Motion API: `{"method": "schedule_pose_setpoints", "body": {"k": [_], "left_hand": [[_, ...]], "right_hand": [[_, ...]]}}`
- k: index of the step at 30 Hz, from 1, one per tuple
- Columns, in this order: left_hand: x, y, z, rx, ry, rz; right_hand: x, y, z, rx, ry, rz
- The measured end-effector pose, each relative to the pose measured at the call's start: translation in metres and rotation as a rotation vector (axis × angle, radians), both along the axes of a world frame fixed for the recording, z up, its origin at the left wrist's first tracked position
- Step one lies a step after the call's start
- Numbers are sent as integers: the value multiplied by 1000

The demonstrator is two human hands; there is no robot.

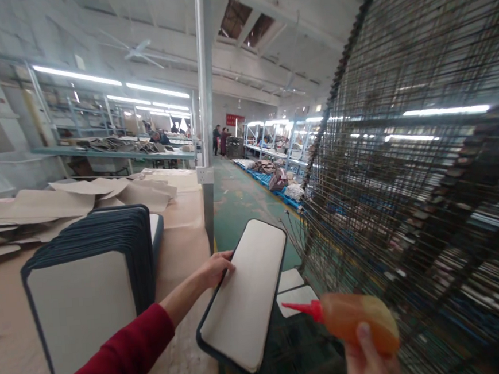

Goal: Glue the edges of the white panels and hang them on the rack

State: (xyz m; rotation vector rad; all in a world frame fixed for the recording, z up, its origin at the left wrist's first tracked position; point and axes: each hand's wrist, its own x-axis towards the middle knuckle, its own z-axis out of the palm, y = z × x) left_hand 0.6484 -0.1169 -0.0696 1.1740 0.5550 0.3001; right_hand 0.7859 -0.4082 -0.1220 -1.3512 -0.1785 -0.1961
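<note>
My left hand (216,269) grips the left edge of a flat panel (249,291) with rounded corners, a cream face and a dark blue border. The thumb lies on the cream face; the other fingers go behind it. The panel is tilted, off the table's right side. In my right hand (369,359) is a squeeze bottle (359,319) of amber liquid with a red nozzle (302,307). Its tip points left, towards the panel, apart from it. A stack of similar panels (82,315) stands on edge on the table to the left.
Loose cream sheets (73,201) lie at the back of the brown-covered table (181,261). A tall wire rack (401,140) leans along the right. Two pale panels (296,295) lie low beyond the bottle. A metal post (203,98) rises at the table's edge; people (220,140) stand far off.
</note>
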Motion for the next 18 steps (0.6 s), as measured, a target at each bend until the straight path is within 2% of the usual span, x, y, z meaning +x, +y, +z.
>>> {"method": "schedule_pose_setpoints", "body": {"k": [3,5,8,11,13,16,17,18], "left_hand": [[9,-10,-13,-31,-9,-80],[15,-20,-18,-38,-40,-158],[22,-37,-17,-34,-64,-257],[22,-45,-11,-49,-49,-278],[20,-40,-8,-70,-28,-212],[17,-19,-10,-64,21,51],[17,-10,-12,-51,34,145],[17,0,-16,-37,44,217]], "right_hand": [[15,-6,11,-14,-2,-59],[18,-1,15,76,23,-24],[24,12,19,267,53,103],[28,18,13,257,10,117],[23,15,-2,220,24,132],[7,1,-38,129,148,300],[3,-7,-49,98,164,305],[2,-16,-59,49,149,238]]}}
